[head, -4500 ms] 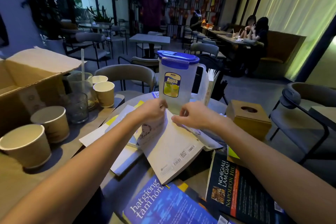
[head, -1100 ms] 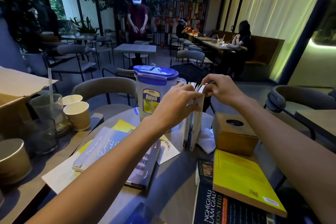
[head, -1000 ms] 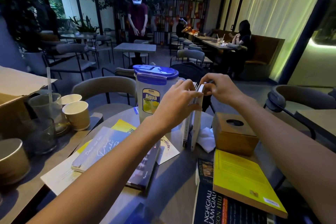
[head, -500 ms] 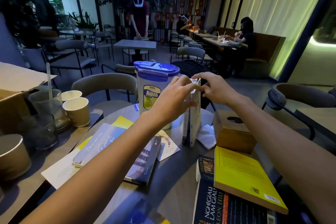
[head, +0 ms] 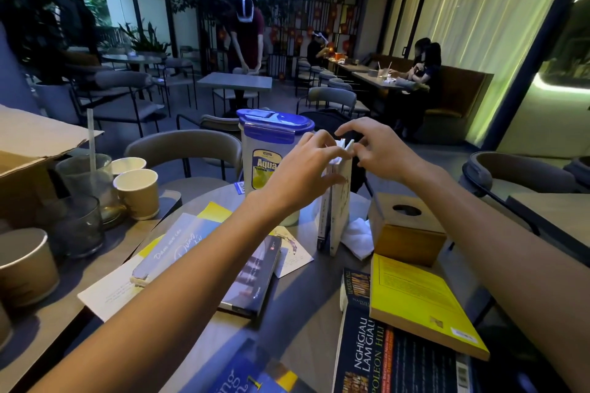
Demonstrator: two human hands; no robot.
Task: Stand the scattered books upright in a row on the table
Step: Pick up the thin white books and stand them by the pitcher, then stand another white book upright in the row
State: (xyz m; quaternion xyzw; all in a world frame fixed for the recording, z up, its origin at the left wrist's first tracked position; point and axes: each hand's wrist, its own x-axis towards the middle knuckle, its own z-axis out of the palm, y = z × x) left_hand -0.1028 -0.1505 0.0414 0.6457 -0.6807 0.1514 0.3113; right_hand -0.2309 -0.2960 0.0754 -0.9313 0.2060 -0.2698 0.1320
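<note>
Holding two thin books (head: 337, 204) upright on the worktop (head: 306, 290), long axis running vertical, spines facing the camera, one dark and one pale, pages splaying slightly at the top. Gripping their top edge with the left hand (head: 305, 171), fingers curling over, thumb pressing the near cover. Touching the top corner with the right hand (head: 380, 150), fingers spread. Standing just beside a blue-lidded pitcher (head: 266, 163), with a wooden tissue box (head: 407, 234) near on the other side. Lying flat nearer: a yellow book (head: 421, 303) overlapping a dark book (head: 392, 360).
</note>
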